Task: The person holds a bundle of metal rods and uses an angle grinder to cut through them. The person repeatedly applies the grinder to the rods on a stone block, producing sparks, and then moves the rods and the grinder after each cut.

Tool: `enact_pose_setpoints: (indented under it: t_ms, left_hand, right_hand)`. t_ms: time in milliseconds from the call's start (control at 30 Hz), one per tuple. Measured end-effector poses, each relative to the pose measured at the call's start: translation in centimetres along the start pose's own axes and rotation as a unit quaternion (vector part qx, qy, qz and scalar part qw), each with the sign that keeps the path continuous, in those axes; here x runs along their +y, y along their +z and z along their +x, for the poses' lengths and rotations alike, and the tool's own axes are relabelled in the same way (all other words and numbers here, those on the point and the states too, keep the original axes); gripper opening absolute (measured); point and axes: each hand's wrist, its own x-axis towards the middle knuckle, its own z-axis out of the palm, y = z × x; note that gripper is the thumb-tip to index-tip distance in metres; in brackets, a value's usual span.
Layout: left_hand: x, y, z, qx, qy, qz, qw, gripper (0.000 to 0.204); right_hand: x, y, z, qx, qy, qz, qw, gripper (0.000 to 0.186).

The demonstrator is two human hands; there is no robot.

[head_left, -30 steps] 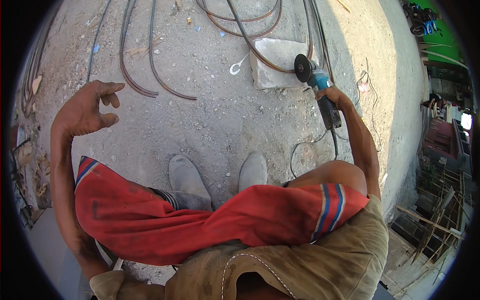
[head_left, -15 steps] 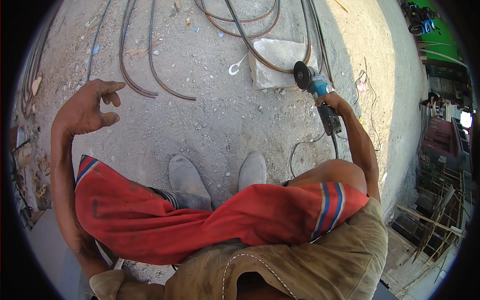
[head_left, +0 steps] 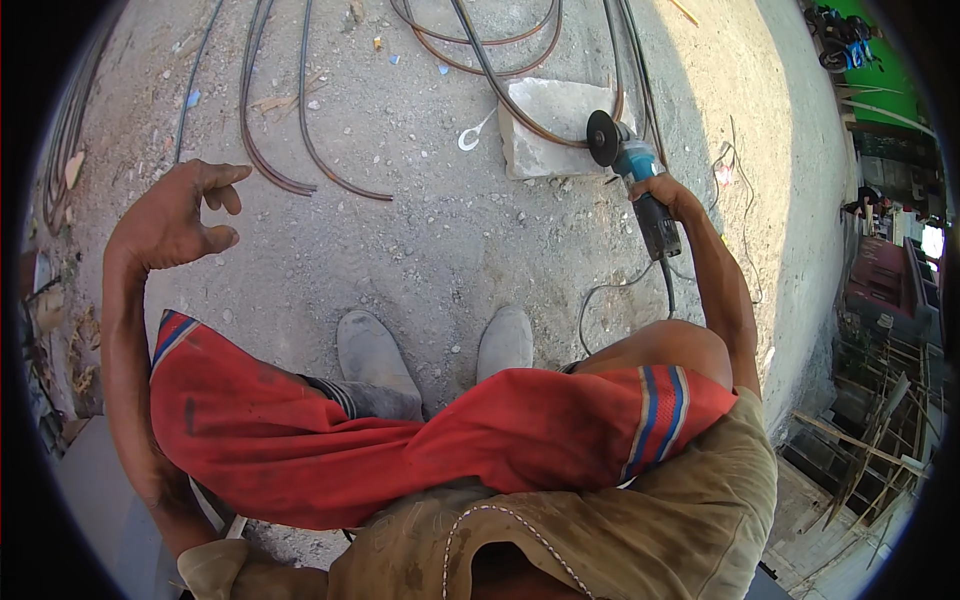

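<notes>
Left hand (head_left: pixel 180 215): half open, nothing visible in it.
Right hand (head_left: pixel 668 192): was wrapped around the angle grinder (head_left: pixel 635 160).
Grinder position: was by the concrete block (head_left: pixel 545 160), disc (head_left: pixel 603 138) near a bent metal rod (head_left: pixel 490 74).
Handling: looked hefty, rigid; disc probably brittle, barrel (head_left: pixel 656 230) the safest hold.
</notes>
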Motion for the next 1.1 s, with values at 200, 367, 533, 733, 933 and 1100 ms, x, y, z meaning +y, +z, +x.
enact_pose_setpoints:
  t_ms: [200,367,533,733,933,1100]
  left_hand:
    - [-1.1,0.2,0.0,-0.001,0.017,-0.001,1.0,0.071]
    - [-0.9,0.2,-0.3,0.002,0.012,0.013,1.0,0.071]
    - [-1.0,0.1,-0.1,0.003,0.005,0.009,1.0,0.071]
    - [-1.2,0.4,0.1,0.014,0.013,-0.001,1.0,0.07]
    - [-1.4,0.2,-0.6,0.008,0.011,0.009,1.0,0.071]
    - [0.4,-0.3,-0.3,0.005,0.011,0.016,1.0,0.067]
  right_hand:
    - [1.5,0.2,-0.6,0.0,0.015,-0.002,1.0,0.031]
    - [2.1,1.6,-0.9,0.014,0.0,0.018,1.0,0.026]
    - [1.0,0.7,0.0,-0.006,-0.012,0.048,0.999,0.029]
    - [0.2,0.3,-0.1,0.01,-0.019,0.019,1.0,0.029]
    - [1.2,1.3,-0.4,0.013,-0.01,-0.012,1.0,0.029]
    - [4.3,1.4,-1.1,0.039,-0.007,0.009,0.999,0.027]
